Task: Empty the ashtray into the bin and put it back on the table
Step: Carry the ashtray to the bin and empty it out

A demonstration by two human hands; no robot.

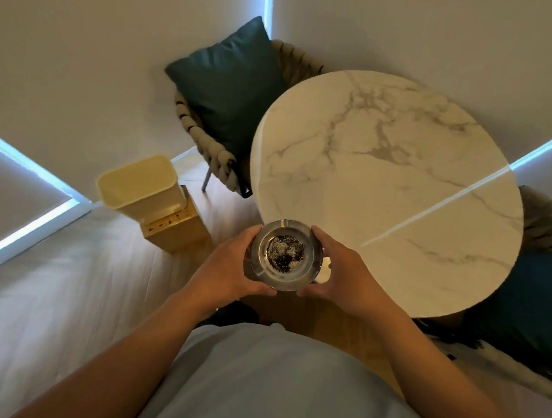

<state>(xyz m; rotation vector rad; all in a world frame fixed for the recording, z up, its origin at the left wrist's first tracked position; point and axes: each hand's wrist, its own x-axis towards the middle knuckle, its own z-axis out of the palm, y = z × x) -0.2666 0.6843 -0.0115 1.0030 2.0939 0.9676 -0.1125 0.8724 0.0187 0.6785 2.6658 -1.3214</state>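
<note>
A round glass ashtray [285,255] with dark and grey ash in its middle is held level in front of my body, just off the near left edge of the round marble table [389,183]. My left hand [229,265] grips its left side and my right hand [335,270] grips its right side. The cream plastic bin [140,184] stands open on the floor to the left, beyond my left hand. Its inside looks bare from here.
A wooden box [176,231] sits against the bin's right side. A woven chair with a dark teal cushion [230,93] stands behind the table. A second chair with a teal cushion [527,308] is at the right. Walls close in behind.
</note>
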